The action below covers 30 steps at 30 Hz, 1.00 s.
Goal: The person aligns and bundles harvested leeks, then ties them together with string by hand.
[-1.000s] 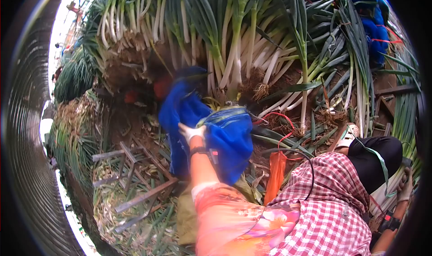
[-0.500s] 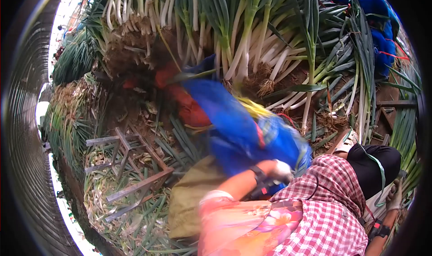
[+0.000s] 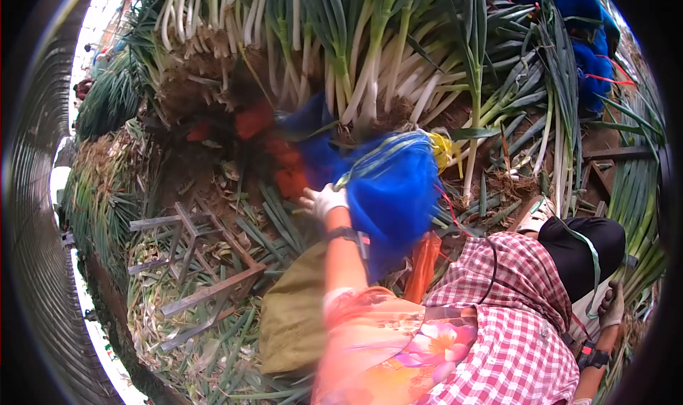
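Note:
My left hand [image 3: 329, 200], in a white glove, is at the left edge of a blue cloth [image 3: 391, 191] with pale green stripes; it pinches the edge where the stripes run together, its other fingers pointing left. Yellow ties [image 3: 445, 151] lie at the cloth's upper right corner. At the far right, my right hand [image 3: 612, 307], also gloved, is closed beside my dark-clad knee, near long green leaves [image 3: 637, 213]. What it grips is too small to tell.
Leeks [image 3: 377, 70] with white stems and muddy roots stand across the top. A wooden frame [image 3: 213, 291] lies on leafy scraps at the left. An olive cloth [image 3: 292, 319] and an orange-red cloth [image 3: 421, 266] lie near my body. Corrugated metal runs down the far left.
My left hand has moved up and left from near my lap, and the blue cloth has shifted and spread with it. An orange-red cloth near my lap is uncovered. My right hand stays almost still.

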### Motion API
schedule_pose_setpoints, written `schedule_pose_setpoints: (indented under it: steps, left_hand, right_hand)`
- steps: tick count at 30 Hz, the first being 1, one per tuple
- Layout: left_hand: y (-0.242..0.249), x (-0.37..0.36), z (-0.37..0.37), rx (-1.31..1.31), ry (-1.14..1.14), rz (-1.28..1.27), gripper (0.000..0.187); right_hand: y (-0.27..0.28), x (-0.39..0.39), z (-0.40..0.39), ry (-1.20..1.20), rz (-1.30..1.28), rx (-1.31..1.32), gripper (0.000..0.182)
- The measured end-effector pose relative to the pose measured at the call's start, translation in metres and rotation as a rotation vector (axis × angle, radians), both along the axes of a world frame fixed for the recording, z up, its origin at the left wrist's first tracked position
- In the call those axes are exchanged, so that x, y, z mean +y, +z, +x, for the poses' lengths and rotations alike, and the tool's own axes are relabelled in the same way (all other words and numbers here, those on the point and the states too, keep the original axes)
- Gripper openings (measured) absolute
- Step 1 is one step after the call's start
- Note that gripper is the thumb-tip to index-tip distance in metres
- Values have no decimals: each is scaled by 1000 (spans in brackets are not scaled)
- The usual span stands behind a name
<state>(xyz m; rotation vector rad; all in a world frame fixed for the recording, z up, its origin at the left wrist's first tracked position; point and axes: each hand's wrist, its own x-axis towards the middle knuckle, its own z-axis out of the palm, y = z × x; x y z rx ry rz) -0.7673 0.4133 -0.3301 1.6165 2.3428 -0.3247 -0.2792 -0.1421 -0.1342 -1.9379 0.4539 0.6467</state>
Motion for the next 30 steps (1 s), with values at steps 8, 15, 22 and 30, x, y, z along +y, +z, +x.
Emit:
schedule_pose_setpoints:
  steps: [8, 15, 22, 30]
  left_hand:
    - [-84, -59, 68, -973, -322, -275, 28]
    - [-13, -166, 160, -1375, -592, -1031, 43]
    - [-60, -102, 6, -1080, -306, -807, 46]
    - [-38, -153, -126, 17, -615, -988, 36]
  right_hand:
    - [-18, 2, -5, -40, -32, 45, 33]
    - [-17, 17, 4, 143, -3, 42, 25]
    - [-18, 11, 7, 50, -6, 72, 34]
    - [-9, 28, 13, 95, -32, 5, 41]
